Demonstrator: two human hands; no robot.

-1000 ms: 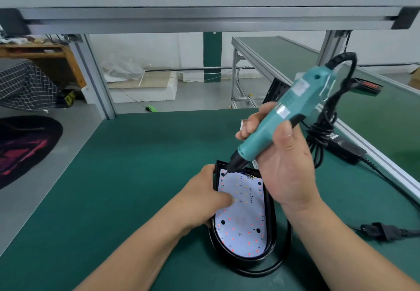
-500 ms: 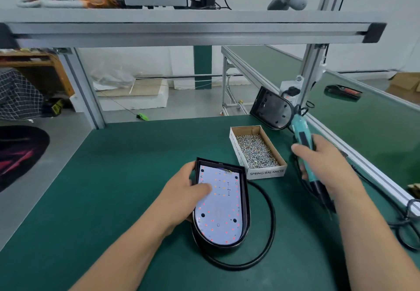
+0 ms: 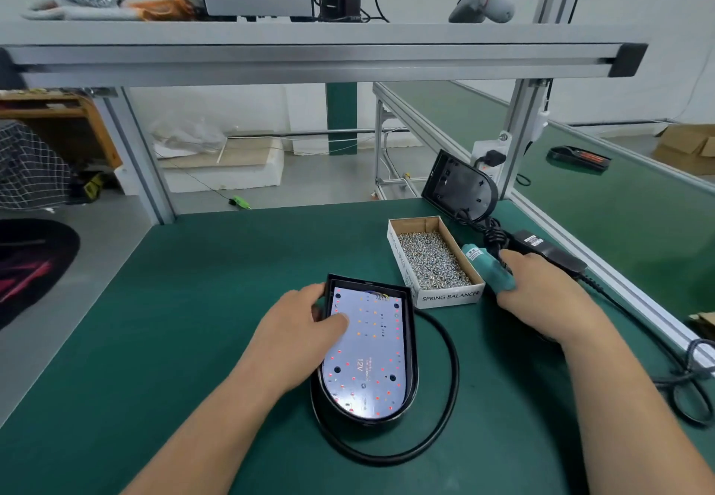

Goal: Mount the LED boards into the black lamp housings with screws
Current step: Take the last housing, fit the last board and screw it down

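The housing (image 3: 412, 343) lies flat on the counter (image 3: 193, 301) straight ahead of me, its long axis running away from me, rounded end near, square end far. My left hand (image 3: 305, 324) is on it: the fingers curl round its far-left corner and the thumb presses down on the board (image 3: 371, 347) seated inside. My right hand (image 3: 541, 293) is off to the right, wrapped round the teal screwdriver (image 3: 488, 265), low by the counter, with the screw box (image 3: 433, 258) standing between it and the housing. So the driver must come leftward past the box to reach the board (the left hand is nearer, but it is busy holding). The board is pale, dotted with small red and orange LEDs, with dark holes near its corners. Whether any hole holds a screw I cannot tell. A black cable (image 3: 450, 363) loops round the housing's right side.
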